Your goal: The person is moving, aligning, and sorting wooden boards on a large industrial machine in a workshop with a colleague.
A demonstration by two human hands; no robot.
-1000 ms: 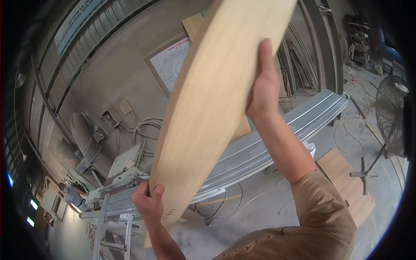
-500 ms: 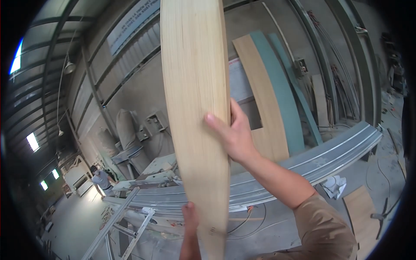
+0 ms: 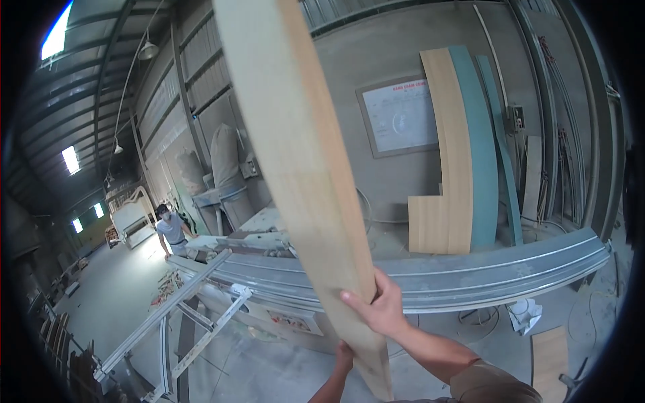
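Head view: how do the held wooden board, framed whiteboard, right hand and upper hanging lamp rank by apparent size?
Held wooden board, largest
Framed whiteboard
Right hand
Upper hanging lamp, smallest

Nearness enlarges board and hand.

Worktop [image 3: 484, 267]: long, grey metal, bright rails running lengthwise, crossing from left of centre to far right. Metal frame [image 3: 161, 316] meets worktop's left part, slants toward lower left. Floor [image 3: 121, 285]: grey. Wooden panel [image 3: 549, 363] lies flat on it at lower right, dark stand [image 3: 571, 381] just beside. Scrap heap [image 3: 173, 285] on floor at left, beyond frame.
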